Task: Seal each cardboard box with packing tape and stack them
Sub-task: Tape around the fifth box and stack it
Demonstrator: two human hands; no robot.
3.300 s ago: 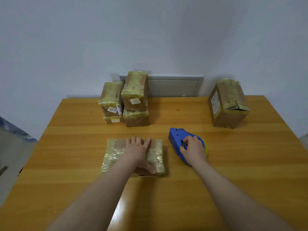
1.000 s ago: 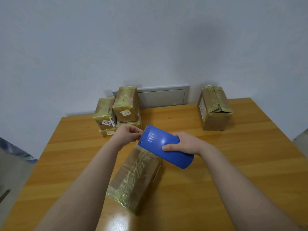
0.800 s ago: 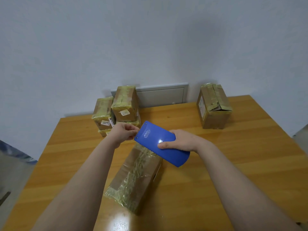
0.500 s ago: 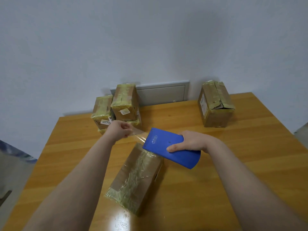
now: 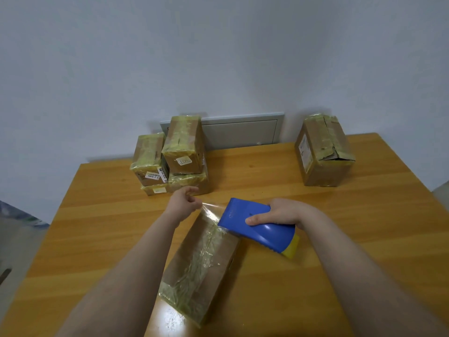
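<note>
A long cardboard box [image 5: 199, 266], wrapped in yellowish tape, lies slanted on the wooden table [image 5: 364, 239] in front of me. My right hand [image 5: 279, 212] grips a blue tape dispenser [image 5: 257, 227] just above the box's far end. My left hand [image 5: 184, 203] pinches the free end of a clear tape strip [image 5: 212, 210] stretched from the dispenser to its left.
Several taped boxes [image 5: 175, 154] are stacked at the table's back left. A bigger taped box [image 5: 323, 149] stands at the back right. Behind the table rises a white wall with a grey panel [image 5: 240, 132].
The box was turned from flat and square to slanted. My right hand lifted the dispenser, and my left hand has pulled a strip of tape out leftward, longer than half a second ago.
</note>
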